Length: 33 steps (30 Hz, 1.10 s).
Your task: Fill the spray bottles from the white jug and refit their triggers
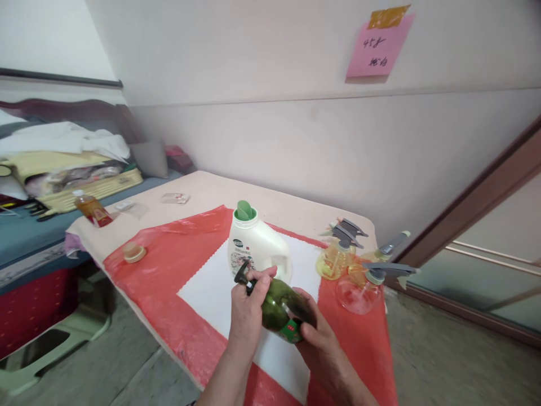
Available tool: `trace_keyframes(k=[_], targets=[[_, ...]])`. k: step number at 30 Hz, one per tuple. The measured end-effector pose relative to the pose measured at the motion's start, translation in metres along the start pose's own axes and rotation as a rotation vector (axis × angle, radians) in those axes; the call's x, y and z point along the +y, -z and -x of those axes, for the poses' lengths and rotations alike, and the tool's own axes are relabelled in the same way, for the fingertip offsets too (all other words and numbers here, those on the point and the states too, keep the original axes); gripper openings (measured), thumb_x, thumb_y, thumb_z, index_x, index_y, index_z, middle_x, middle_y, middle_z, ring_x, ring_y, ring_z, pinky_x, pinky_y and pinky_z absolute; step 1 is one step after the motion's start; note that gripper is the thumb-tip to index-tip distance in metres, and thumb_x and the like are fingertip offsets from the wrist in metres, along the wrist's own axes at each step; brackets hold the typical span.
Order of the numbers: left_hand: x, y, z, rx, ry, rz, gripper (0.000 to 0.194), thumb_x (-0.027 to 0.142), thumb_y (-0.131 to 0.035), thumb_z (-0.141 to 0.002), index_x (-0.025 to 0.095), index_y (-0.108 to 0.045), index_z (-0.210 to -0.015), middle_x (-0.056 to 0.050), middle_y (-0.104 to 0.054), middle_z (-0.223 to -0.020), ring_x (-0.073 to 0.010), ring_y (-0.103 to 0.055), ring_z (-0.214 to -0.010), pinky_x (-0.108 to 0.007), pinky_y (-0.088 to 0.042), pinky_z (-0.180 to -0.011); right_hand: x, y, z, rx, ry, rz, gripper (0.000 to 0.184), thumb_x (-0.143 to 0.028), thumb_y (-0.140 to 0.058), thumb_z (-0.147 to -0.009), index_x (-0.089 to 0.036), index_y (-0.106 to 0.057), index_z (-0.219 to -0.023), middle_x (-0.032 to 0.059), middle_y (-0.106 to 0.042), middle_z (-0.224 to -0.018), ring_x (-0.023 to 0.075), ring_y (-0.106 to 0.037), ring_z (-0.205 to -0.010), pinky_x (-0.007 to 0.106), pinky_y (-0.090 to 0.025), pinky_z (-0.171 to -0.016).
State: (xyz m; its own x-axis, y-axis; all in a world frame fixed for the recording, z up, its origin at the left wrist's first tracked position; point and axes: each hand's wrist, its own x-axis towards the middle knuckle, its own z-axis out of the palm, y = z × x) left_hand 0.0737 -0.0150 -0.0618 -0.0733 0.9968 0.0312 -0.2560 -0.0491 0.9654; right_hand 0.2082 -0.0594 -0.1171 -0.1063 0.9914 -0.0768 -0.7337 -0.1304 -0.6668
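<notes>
Both hands, left hand (247, 310) and right hand (315, 332), closed round glossy green spray bottle (279, 307) just in front of white detergent jug (256, 245), over flat white sheet (211, 296), table's near edge close

the room is bright with soft, even light. shadows are weak; a faint one sits under the pink paper note (378, 49) on the wall. the edges look bent and stretched. the grey floor (443, 361) looks a bit blurry.
</notes>
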Motion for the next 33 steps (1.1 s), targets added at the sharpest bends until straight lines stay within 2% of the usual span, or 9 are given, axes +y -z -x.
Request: trace_keyframes(k=[3,6,10,14,18,22,26,29,33], targets=[[0.002,0.001,0.0,-0.054,0.005,-0.023,0.025,0.042,-0.062,-0.083,0.017,-0.065,-0.077,-0.011,-0.072,-0.11,-0.0268,-0.063,-0.104,-0.038,-0.041,-0.091,-0.001,0.005,0.001,0.051,-0.289,-0.096,0.064,-0.067,-0.063,-0.077,-0.022,-0.056,-0.122,0.0114,-0.067,-0.114,0.0259,-0.068,-0.091,0.035,-0.056,-0.069],[0.006,0.001,0.001,-0.096,-0.017,-0.086,0.025,0.041,-0.063,-0.083,0.018,-0.064,-0.073,-0.011,-0.072,-0.11,-0.0271,-0.063,-0.103,-0.038,-0.041,-0.091,-0.002,0.008,0.003,0.023,-0.478,-0.119,0.065,-0.071,-0.052,-0.082,-0.019,-0.057,-0.121,0.0132,-0.069,-0.105,0.0241,-0.07,-0.071,0.026,-0.052,-0.049],[0.009,-0.001,0.001,-0.042,0.005,-0.034,0.026,0.042,-0.062,-0.082,0.017,-0.063,-0.074,-0.012,-0.072,-0.108,-0.0276,-0.063,-0.101,-0.039,-0.041,-0.09,-0.005,0.005,0.006,0.011,-0.332,-0.103,0.053,-0.051,-0.073,-0.076,-0.023,-0.058,-0.118,0.009,-0.069,-0.109,0.0231,-0.07,-0.08,0.027,-0.055,-0.06],[0.009,-0.004,-0.001,0.009,0.012,0.023,0.028,0.044,-0.063,-0.08,0.017,-0.062,-0.073,-0.014,-0.072,-0.106,-0.028,-0.064,-0.101,-0.04,-0.04,-0.092,-0.011,-0.003,0.007,-0.032,-0.101,-0.124,0.074,-0.021,-0.089,-0.052,-0.027,-0.058,-0.119,0.0043,-0.06,-0.129,0.0246,-0.061,-0.108,0.034,-0.052,-0.086],[0.009,-0.002,-0.001,-0.005,-0.009,-0.022,0.026,0.042,-0.063,-0.081,0.018,-0.061,-0.071,-0.011,-0.073,-0.104,-0.0263,-0.063,-0.1,-0.038,-0.039,-0.092,-0.01,-0.003,0.005,-0.008,-0.196,-0.124,0.066,-0.044,-0.084,-0.064,-0.026,-0.058,-0.121,0.0081,-0.058,-0.132,0.026,-0.061,-0.109,0.036,-0.053,-0.083],[0.009,0.002,0.0,-0.084,-0.023,-0.106,0.026,0.043,-0.062,-0.083,0.018,-0.063,-0.074,-0.009,-0.073,-0.107,-0.0243,-0.063,-0.096,-0.036,-0.041,-0.087,-0.003,0.006,0.003,0.001,-0.464,-0.138,0.065,-0.071,-0.051,-0.083,-0.018,-0.058,-0.122,0.0159,-0.067,-0.114,0.0262,-0.069,-0.086,0.029,-0.054,-0.057],[0.01,0.003,0.0,-0.098,-0.041,-0.132,0.028,0.044,-0.061,-0.084,0.018,-0.064,-0.075,-0.009,-0.073,-0.107,-0.0248,-0.063,-0.095,-0.035,-0.041,-0.086,0.0,0.01,0.004,0.004,-0.423,-0.1,0.058,-0.06,-0.06,-0.083,-0.018,-0.057,-0.122,0.0149,-0.07,-0.104,0.0227,-0.07,-0.075,0.023,-0.051,-0.053],[0.009,0.003,-0.001,-0.064,-0.018,-0.055,0.027,0.043,-0.061,-0.084,0.018,-0.062,-0.074,-0.01,-0.073,-0.106,-0.0254,-0.063,-0.098,-0.036,-0.042,-0.088,-0.003,0.005,0.006,0.017,-0.262,-0.092,0.062,-0.038,-0.081,-0.068,-0.026,-0.055,-0.124,0.0078,-0.066,-0.118,0.0248,-0.067,-0.095,0.032,-0.055,-0.074],[0.006,0.001,-0.003,-0.034,-0.007,0.001,0.025,0.041,-0.062,-0.084,0.017,-0.061,-0.076,-0.011,-0.073,-0.106,-0.0247,-0.063,-0.099,-0.036,-0.042,-0.09,-0.007,-0.006,0.008,-0.016,-0.109,-0.128,0.078,-0.021,-0.088,-0.053,-0.031,-0.056,-0.123,0.0044,-0.058,-0.132,0.0274,-0.056,-0.117,0.042,-0.047,-0.095]])
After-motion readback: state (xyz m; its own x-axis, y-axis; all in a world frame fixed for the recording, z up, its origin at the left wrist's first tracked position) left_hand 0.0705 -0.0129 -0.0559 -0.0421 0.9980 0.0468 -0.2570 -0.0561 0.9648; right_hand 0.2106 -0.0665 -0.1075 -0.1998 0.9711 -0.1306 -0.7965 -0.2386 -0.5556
